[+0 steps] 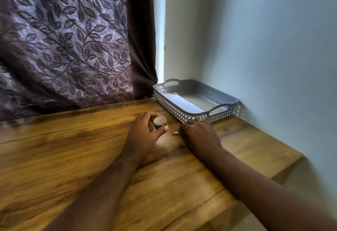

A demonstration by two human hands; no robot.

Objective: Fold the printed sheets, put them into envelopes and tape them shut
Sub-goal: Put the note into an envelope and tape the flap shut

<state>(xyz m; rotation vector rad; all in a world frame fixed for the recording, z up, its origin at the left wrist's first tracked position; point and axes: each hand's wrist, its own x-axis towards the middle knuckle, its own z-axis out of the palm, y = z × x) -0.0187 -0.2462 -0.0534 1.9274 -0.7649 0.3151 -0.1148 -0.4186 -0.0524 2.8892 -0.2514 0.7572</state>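
My left hand (pixel 145 132) grips a small roll of tape (pixel 160 121) between thumb and fingers, just above the wooden table (pixel 76 154). To its right, my right hand (pixel 199 135) lies back up against the near wall of the grey basket (pixel 175 108), fingers curled over a small tool. A metal tip (pixel 175 133) pokes out on the hand's left and a yellow bit (pixel 200 119) shows at its far side; the tool's middle is hidden. Flat white paper or envelopes (pixel 184 103) lie inside the basket. The frame is motion-blurred.
The basket stands in the table's far right corner against a pale wall (pixel 264 48). A dark leaf-patterned curtain (pixel 69 44) hangs behind the table's far edge. The table's right edge (pixel 284 168) drops off close to my right forearm.
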